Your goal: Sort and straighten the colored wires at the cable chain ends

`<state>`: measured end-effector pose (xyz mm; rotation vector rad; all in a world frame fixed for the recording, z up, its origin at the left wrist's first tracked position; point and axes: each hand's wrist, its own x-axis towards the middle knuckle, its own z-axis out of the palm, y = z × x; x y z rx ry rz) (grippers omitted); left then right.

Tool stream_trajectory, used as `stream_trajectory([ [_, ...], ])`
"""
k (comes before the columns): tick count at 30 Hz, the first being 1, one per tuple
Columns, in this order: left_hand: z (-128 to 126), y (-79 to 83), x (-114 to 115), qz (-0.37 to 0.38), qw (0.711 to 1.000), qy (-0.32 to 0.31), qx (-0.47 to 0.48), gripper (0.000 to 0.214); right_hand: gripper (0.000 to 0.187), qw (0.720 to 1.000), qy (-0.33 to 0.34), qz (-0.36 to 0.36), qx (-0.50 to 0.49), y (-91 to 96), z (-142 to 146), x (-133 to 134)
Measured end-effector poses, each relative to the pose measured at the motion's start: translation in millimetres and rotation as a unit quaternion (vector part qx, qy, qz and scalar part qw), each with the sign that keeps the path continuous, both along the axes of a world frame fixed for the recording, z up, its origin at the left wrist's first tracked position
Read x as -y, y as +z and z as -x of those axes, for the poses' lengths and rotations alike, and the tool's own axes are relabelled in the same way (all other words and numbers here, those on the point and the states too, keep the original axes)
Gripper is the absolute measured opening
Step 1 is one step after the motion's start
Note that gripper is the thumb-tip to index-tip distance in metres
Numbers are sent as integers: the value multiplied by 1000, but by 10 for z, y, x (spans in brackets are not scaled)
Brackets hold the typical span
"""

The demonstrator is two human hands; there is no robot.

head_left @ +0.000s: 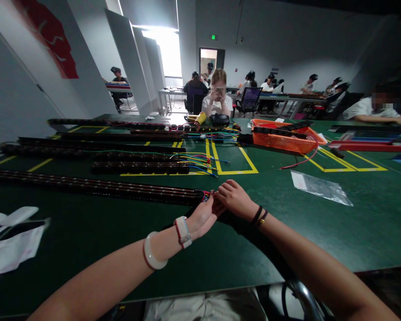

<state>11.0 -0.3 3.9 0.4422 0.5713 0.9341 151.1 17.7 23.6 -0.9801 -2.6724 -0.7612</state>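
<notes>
A long black wire bundle (pixel 93 185) with brown strands and pale ties along it lies across the table's left half. At its right end, short coloured wires (pixel 206 196), red and blue among them, come out between my hands. My left hand (pixel 203 217), below a woven watch band and a pale bangle, is closed on these wires. My right hand (pixel 235 199), a dark beaded bracelet at its wrist, meets it from the right with fingers bent and pressed together. What the right fingertips pinch is hidden.
More black bundles (pixel 140 167) with loose coloured ends lie behind. An orange basket (pixel 284 142) stands at the back right, with a clear plastic bag (pixel 321 187) in front of it. White packets (pixel 15 249) lie at the left. A person (pixel 217 100) sits opposite.
</notes>
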Motion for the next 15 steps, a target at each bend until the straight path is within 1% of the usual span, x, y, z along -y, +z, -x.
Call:
stream_trajectory([
  [4, 4, 3, 2, 6, 1000, 2, 3, 26, 19, 999, 36, -28, 17, -14, -41, 6],
  [7, 9, 17, 7, 13, 1000, 3, 6, 26, 22, 997, 64, -20, 26, -21, -83, -13],
  [10, 13, 34, 13, 11, 1000, 1, -1, 27, 24, 997, 71, 16, -3, 1, -125, -33],
  [13, 22, 46, 18, -12, 1000, -20, -5, 29, 31, 994, 45, 70, -70, 51, -189, -61],
  [15, 32, 47, 17, -16, 999, -40, -14, 32, 35, 990, 30, 101, -90, 81, -247, -89],
])
